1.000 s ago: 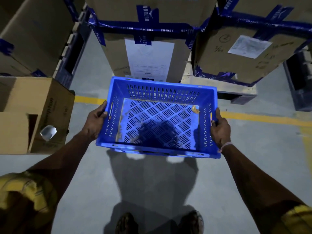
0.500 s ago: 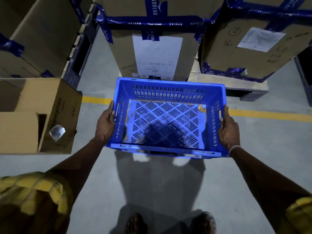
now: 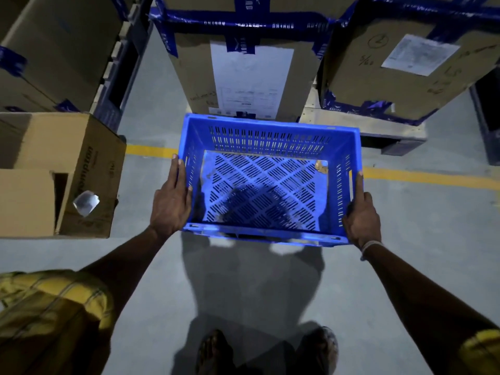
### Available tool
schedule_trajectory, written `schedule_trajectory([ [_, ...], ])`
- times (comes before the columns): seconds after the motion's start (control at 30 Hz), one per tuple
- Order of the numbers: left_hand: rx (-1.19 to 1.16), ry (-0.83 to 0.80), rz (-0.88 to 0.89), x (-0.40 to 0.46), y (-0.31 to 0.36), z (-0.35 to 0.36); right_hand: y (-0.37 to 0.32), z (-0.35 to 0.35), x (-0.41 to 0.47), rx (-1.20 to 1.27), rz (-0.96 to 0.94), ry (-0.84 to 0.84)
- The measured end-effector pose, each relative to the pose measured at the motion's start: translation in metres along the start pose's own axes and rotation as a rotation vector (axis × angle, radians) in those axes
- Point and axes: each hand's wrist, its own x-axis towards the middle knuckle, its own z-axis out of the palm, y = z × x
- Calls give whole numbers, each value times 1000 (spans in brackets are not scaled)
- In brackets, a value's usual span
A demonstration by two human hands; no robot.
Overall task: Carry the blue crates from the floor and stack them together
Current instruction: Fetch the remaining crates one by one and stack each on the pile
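Rectangular blue plastic crate, slotted walls and diamond-perforated base, held level above the grey concrete floor. Left hand and right hand grip its opposite side rims, fingers wrapped. Tall taped cardboard carton stands just beyond; open brown cardboard box lies left.

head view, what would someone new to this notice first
A bright blue crate fills the centre, held above the grey floor with the left hand and right hand gripping its two short sides. It is empty apart from a small tan scrap in its far right corner. Behind it stand tall cardboard boxes bound in blue tape.
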Motion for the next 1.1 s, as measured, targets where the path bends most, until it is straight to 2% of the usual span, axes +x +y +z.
schedule_trajectory([
  [0.13,-15,-38,-36,1,2,-2,3,6,6,-22,4,-2],
  [0.23,60,-120,-82,4,6,-9,2,1,8,12,23,-41],
  [0.43,66,-559,-318,19,36,-55,-9,-43,1,-71,134,-439],
  [0.5,17,-624,-331,14,54,-74,-18,-62,-11,-126,189,-540],
  [0.57,14,-657,-273,4,74,-94,-28,-84,-30,-136,199,-575],
  [0.67,-19,-646,-143,-9,107,-128,-42,-125,-56,-89,171,-503],
  [0.87,-300,-501,59,-32,196,-227,-69,-243,-117,91,177,-330],
  [1.1,-441,-550,237,-60,313,-344,-67,-387,-214,320,291,-104],
])
